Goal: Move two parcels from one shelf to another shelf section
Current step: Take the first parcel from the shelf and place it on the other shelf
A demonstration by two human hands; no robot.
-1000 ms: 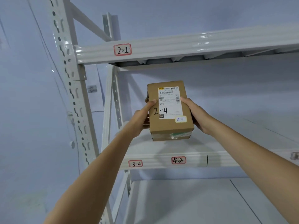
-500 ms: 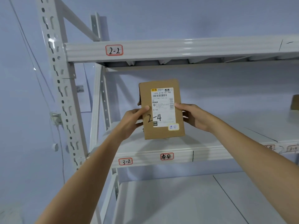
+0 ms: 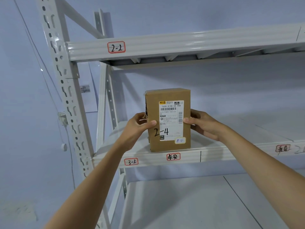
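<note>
Left hand (image 3: 137,125) clamps the left side of the upright brown cardboard parcel (image 3: 168,119), thumb across its face, and the right hand (image 3: 200,124) pinches the opposite side. The parcel appears to stand at the pale grey metal shelf's (image 3: 231,153) front lip, though contact is hard to confirm. Released there, tall and narrow, it could tip forward off the edge.

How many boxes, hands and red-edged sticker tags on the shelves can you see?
Cardboard boxes: 1, the parcel standing upright.
Hands: 2, the left hand and the right hand, one on each side of the parcel.
Red-edged tags: 4, namely 2-2, 3-2, one below the parcel, one at far right.
Total: 7
</note>
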